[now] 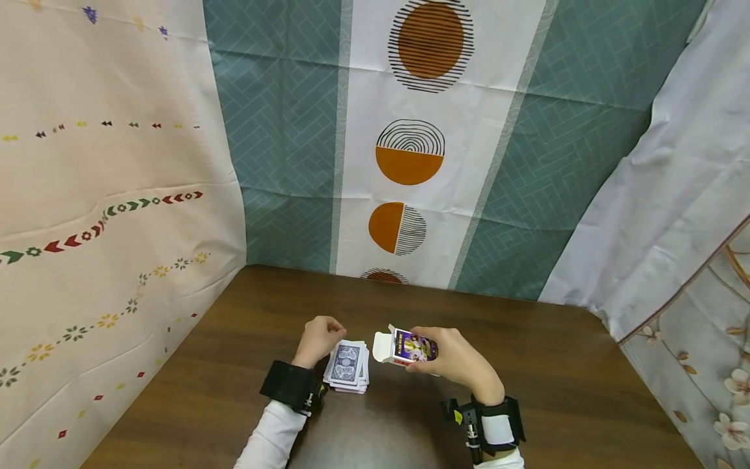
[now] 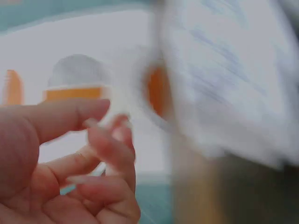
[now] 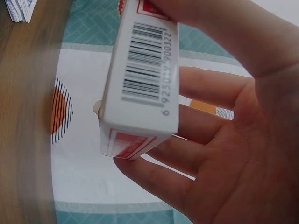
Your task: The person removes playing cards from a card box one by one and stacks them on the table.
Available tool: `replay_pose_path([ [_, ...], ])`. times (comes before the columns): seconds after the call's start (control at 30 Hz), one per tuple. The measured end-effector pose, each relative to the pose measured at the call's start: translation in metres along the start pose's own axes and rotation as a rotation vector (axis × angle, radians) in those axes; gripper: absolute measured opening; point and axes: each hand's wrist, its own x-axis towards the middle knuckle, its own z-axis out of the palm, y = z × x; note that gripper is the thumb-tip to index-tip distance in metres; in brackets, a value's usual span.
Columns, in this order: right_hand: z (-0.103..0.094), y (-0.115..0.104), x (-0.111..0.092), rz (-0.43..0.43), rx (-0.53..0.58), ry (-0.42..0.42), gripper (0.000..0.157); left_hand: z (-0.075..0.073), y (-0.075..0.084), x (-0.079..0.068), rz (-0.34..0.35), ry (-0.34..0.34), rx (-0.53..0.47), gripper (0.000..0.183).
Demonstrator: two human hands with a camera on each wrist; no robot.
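Observation:
My right hand (image 1: pixel 459 359) grips a playing card box (image 1: pixel 415 346) between thumb and fingers, above the table. Its white end flap (image 1: pixel 383 347) stands out on the left side, facing the deck. In the right wrist view, a barcode side of the box (image 3: pixel 145 74) shows, with the fingers (image 3: pixel 205 126) along the far side. A stack of playing cards (image 1: pixel 346 363) lies on the table, blue patterned back up, its edges uneven. Just left of and above this stack hovers my left hand (image 1: pixel 316 340), its fingers loosely bent around nothing. The left wrist view shows the cards (image 2: pixel 229 70) large and blurred.
The brown wooden table (image 1: pixel 562 378) reaches back to a patterned curtain (image 1: pixel 287 150). A cream cloth (image 1: pixel 117 215) hangs along the left side, and white drapes (image 1: pixel 662 195) hang on the right.

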Motion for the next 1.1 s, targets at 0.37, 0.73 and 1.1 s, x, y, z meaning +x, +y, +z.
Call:
replay_pose_path([
  [0.37,-0.003,-0.004,-0.001,-0.104,0.001,0.037,0.06,0.006,0.069,-0.03,0.207,-0.221,-0.074,0.02],
  [0.73,0.002,-0.01,0.0,-0.125,-0.036,0.051,0.058,0.011,0.063,-0.033,0.185,-0.272,-0.099,0.022],
  [1.1,-0.001,-0.006,-0.002,-0.074,-0.043,0.075,0.061,-0.025,0.04,-0.017,0.115,-0.411,-0.303,0.022],
])
